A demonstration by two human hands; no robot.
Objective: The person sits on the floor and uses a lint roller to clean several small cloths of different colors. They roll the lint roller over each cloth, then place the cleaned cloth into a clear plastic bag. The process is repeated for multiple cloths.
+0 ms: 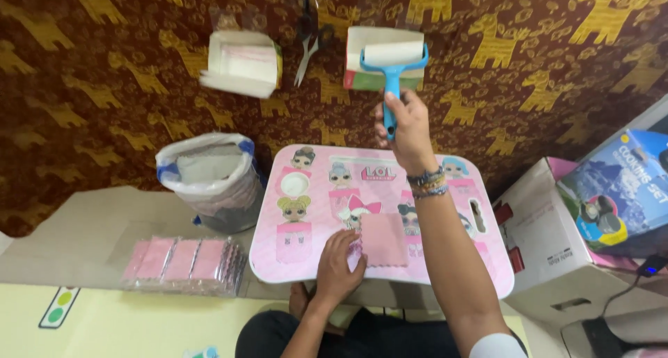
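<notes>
One blue roller [392, 66] in right hand [407, 125], handle toward person.

My right forearm [452, 260] covers part of the pink cartoon-print lap table [306, 260]. Open white cardboard box [240, 64] is motion-blurred, contents unreadable. Blue printed carton [619, 191] cut off at right edge.

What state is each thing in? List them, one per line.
Right hand: shut on blue roller handle, raised.
Blue roller: held above small box.
Left hand: flat, pressing pink square.
Pink square: flat on lap table.
Plastic bag: open.
Scissors: lying, slightly open.
</notes>
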